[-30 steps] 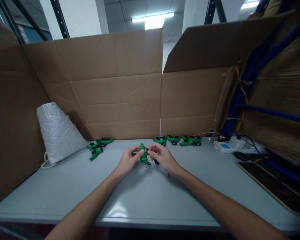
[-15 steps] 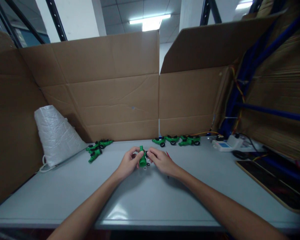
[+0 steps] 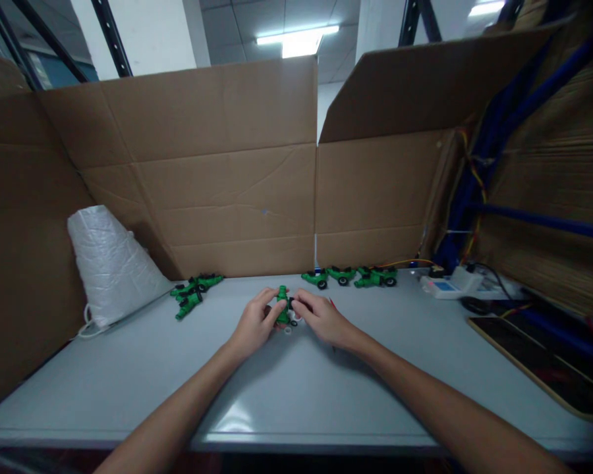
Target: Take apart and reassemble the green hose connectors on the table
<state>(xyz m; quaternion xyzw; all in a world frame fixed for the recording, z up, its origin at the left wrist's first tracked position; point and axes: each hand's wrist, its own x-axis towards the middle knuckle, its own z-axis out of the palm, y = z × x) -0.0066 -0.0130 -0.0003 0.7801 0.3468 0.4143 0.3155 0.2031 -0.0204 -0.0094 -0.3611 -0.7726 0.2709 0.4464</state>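
My left hand (image 3: pixel 253 324) is closed around a green toy car (image 3: pixel 282 305), with the thumb across its body. The car is held nose to tail away from me, above the middle of the table. My right hand (image 3: pixel 323 320) is closed in a pinch at the car's right side, its fingertips at a small black wheel (image 3: pixel 290 303). Beneath the hands lie small loose rings, one black (image 3: pixel 294 323) and one whitish (image 3: pixel 288 330). A thin red-tipped tool (image 3: pixel 333 303) is partly hidden behind my right wrist.
Several green toy cars (image 3: pixel 369 279) stand at the back right, and more green toy pieces (image 3: pixel 190 304) lie at the back left. A white sack (image 3: pixel 116 270) leans at left. Cardboard walls (image 3: pixel 227 197) enclose the table (image 3: pixel 296 401). A power strip (image 3: pixel 447 287) and a dark panel (image 3: pixel 534 365) are at right.
The green toy car has tilted slightly in my left hand, and my thumb now covers more of its near end. My right hand stays at its side. The view has shifted slightly.
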